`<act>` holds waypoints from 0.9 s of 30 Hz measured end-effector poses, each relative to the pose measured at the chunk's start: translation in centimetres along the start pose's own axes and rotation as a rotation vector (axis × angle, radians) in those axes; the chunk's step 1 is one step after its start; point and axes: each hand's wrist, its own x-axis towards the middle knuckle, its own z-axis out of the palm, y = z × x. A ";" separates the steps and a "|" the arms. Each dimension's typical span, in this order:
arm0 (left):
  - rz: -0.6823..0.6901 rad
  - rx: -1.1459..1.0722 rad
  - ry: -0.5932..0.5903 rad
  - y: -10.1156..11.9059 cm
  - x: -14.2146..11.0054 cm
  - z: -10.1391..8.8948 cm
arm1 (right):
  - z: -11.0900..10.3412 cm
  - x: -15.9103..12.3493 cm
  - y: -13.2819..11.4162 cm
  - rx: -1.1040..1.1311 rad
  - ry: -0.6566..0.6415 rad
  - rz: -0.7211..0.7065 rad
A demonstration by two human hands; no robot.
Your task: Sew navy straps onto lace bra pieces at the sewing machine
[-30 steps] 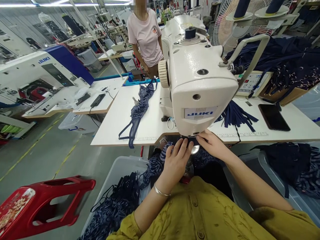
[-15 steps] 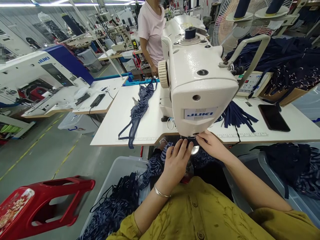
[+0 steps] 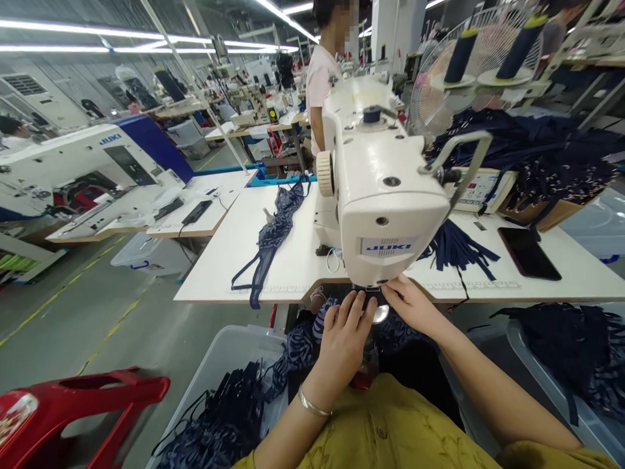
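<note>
At the front of the white JUKI sewing machine, both my hands are on a navy patterned bra. My left hand, with a silver bangle at the wrist, presses its bent fingers onto the dark fabric below the machine head. Just right of the needle area, my right hand pinches the fabric edge between thumb and fingers. The bra's cups hang left of my left hand toward a plastic bin. Both my fingers and the machine head hide the stitching point. A bright round metal part shows between my hands.
Another navy bra lies on the white table at left. Navy straps and a phone are at right. Clear bins of garments flank me. A red stool stands at lower left; a person is behind the machine.
My view has tilted up, so the table and machine sit lower. My hands keep nearly the same place at the machine. The person behind it has turned and shifted right.
</note>
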 end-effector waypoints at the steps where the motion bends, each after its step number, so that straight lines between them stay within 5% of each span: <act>1: -0.013 -0.003 0.024 -0.1 -0.1 0.2 | 0.1 0.0 0.0 0.006 0.000 -0.011; 17: -0.036 -0.066 0.127 -0.5 -0.2 1.3 | 0.2 -0.2 -0.2 0.060 0.062 -0.021; 27: -0.009 -0.077 0.119 -0.2 -0.1 1.7 | 0.3 -0.4 -0.2 0.166 0.146 0.157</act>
